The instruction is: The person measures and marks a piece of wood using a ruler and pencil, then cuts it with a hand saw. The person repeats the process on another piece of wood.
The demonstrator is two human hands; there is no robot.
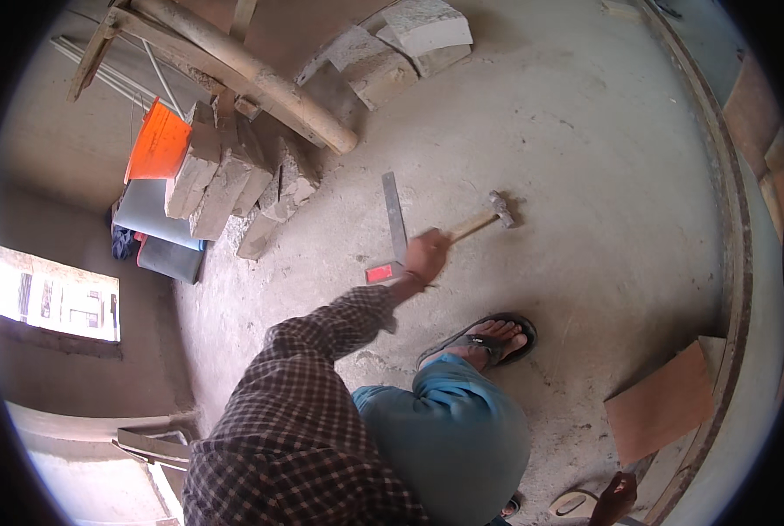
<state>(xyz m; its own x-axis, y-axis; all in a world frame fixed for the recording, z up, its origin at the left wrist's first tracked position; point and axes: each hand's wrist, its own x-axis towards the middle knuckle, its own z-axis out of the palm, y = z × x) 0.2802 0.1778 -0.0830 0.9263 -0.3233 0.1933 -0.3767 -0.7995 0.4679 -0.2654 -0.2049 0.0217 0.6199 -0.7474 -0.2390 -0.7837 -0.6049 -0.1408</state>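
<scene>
My left hand [426, 256] is closed around the wooden handle of a hammer [472, 226], whose metal head points away to the right, just above the floor or touching it; I cannot tell which. Beside and partly behind this hand lies a try square [394, 215], with a long grey blade and a red patch on its stock. At the lower right edge, what looks like my right hand [615, 498] shows only in part and in shadow. Its fingers are hard to make out. Close by it is a pale looped handle [574, 503], probably a handsaw's.
Grey concrete blocks [225, 184] are stacked at the left, with an orange plastic container [159, 142] against them. A wooden pole [260, 79] juts in above. More blocks [427, 35] stand at the back. A brown board [661, 405] lies right. My sandalled foot [497, 337] is near the hammer.
</scene>
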